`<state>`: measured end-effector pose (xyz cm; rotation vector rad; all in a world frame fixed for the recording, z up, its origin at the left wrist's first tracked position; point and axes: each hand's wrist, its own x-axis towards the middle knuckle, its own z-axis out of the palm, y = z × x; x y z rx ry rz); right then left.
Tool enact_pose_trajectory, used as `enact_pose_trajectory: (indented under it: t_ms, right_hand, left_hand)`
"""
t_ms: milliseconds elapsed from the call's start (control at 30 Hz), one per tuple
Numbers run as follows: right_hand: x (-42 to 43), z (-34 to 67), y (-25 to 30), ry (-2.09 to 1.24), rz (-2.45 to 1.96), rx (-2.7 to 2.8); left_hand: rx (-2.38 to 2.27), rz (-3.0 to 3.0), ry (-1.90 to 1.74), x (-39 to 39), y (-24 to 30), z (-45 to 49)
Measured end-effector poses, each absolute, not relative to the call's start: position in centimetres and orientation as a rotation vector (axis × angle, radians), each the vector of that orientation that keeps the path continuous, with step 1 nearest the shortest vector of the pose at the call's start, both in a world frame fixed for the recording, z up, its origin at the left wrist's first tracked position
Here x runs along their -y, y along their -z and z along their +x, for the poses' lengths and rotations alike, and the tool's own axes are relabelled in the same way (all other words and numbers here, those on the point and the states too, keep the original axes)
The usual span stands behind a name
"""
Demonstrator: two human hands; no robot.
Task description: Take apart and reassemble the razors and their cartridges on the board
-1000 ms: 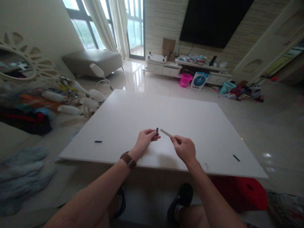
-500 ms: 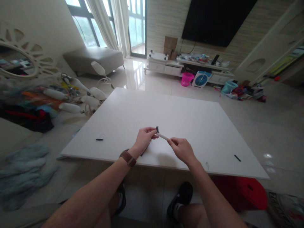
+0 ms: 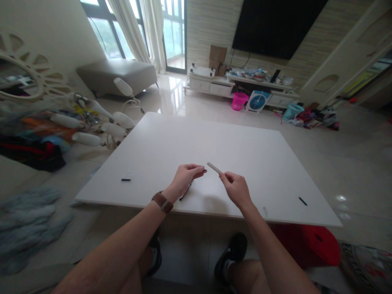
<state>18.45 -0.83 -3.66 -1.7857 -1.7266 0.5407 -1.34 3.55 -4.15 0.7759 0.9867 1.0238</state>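
Observation:
My left hand point(image 3: 187, 176), with a brown-banded watch point(image 3: 163, 201) on the wrist, pinches a small dark piece point(image 3: 205, 170) at its fingertips. The piece is too small to name. In my right hand point(image 3: 235, 187) is a slim, flat light-grey stick point(image 3: 213, 167), gripped at its lower end and pointing up and left. A narrow gap separates the stick from the dark piece. Under my left hand a thin dark object point(image 3: 185, 192) lies on the white tabletop point(image 3: 214, 143), partly hidden.
A short black strip point(image 3: 125, 180) lies at left beside clear plastic, another black strip point(image 3: 303, 201) at right. A small clear scrap point(image 3: 265, 211) is near the front edge. Left of the table is a lamp with several white shades point(image 3: 113, 130). A red object point(image 3: 315, 245) stands below at right.
The dark piece and the grey stick were together at my left fingertips; now they are apart. My right hand has drawn slightly away, and the stick's far end shows. The view has shifted slightly.

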Motion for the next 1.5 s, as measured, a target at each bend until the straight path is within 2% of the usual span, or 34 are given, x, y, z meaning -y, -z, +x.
enact_pose_trajectory:
  t_ms: [467,633,800,1133,1300,1500]
  right_hand:
    - [0.91,18.69,3.64,-0.602,-1.759,1.886]
    - [0.74,18.96,3.54,-0.413,-1.862,1.8]
    - [0.85,18.57,3.77,-0.585,-1.785,1.926]
    - [0.81,18.69,3.74,-0.45,-1.891,1.852]
    - [0.78,18.86,3.9,-0.62,-1.802,1.932]
    - [0.72,18.81,3.91,-0.491,-1.881,1.841]
  left_hand:
    - [-0.991,0.758,-1.038,-3.36,4.11,-1.51]
    - [-1.009,0.803,-1.0,-3.2,3.94,-1.51]
    - [-1.008,0.835,-0.971,-3.14,4.02,-1.54]
    - [-0.984,0.824,-0.982,-3.27,4.57,-1.4]
    - [-0.987,0.839,-0.995,-3.29,4.65,-1.43]
    - [-1.003,0.851,-0.999,-3.32,4.86,-1.45]
